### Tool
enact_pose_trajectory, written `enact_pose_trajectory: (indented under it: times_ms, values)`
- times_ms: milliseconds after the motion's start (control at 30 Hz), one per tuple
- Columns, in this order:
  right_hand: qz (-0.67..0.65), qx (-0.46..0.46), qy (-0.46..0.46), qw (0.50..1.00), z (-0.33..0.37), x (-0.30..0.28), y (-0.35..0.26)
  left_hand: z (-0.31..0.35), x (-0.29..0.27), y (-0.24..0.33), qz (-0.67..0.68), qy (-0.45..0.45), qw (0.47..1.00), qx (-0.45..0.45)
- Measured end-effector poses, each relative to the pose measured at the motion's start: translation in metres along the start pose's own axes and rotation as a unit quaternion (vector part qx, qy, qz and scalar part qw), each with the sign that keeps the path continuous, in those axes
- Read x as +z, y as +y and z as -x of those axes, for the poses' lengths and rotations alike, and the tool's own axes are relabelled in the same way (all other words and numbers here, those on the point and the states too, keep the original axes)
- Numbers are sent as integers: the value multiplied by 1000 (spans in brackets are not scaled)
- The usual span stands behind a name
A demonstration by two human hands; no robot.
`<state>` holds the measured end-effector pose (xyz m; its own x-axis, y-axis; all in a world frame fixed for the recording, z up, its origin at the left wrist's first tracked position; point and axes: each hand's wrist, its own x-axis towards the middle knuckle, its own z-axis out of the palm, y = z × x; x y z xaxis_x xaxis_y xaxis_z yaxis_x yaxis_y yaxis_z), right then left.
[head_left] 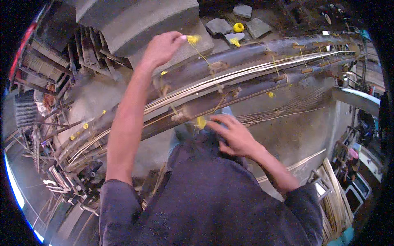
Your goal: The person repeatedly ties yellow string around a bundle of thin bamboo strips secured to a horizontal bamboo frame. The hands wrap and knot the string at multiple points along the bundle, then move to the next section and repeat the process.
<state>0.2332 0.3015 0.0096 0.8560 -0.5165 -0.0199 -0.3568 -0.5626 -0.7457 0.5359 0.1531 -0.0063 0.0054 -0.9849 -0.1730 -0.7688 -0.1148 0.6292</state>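
Note:
My left hand (165, 48) is stretched out past the far pole, its fingertips pinched on a small bundle of yellow string (193, 39). A taut strand runs from that bundle down to the dark far pole (184, 69). My right hand (236, 134) is on the near side of the near pole (209, 105), slightly blurred, with its fingers loosely apart. Just beside its fingertips hangs another yellow string bundle (201, 122); whether they touch is hard to see. Between the two poles lie long pale strips (213, 82), tied across at intervals with string.
Beyond the far pole are concrete steps (139, 20), grey blocks (258, 28) and a yellow ring-shaped roll (238, 27). Thin dark rods (287, 105) lie on the floor at right. Pale strips (334, 192) stand at lower right, and stacked wood (67, 184) fills the lower left.

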Motion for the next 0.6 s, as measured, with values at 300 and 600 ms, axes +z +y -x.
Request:
enact_pose_trajectory:
  times_ms: [300, 600]
  values:
    - [-343, 271, 46, 898, -48, 111, -46, 164, -41, -17, 78, 51, 995, -16]
    - [62, -66, -121, 989, -282, -37, -127, 190, 49, -27, -17, 201, 979, 18]
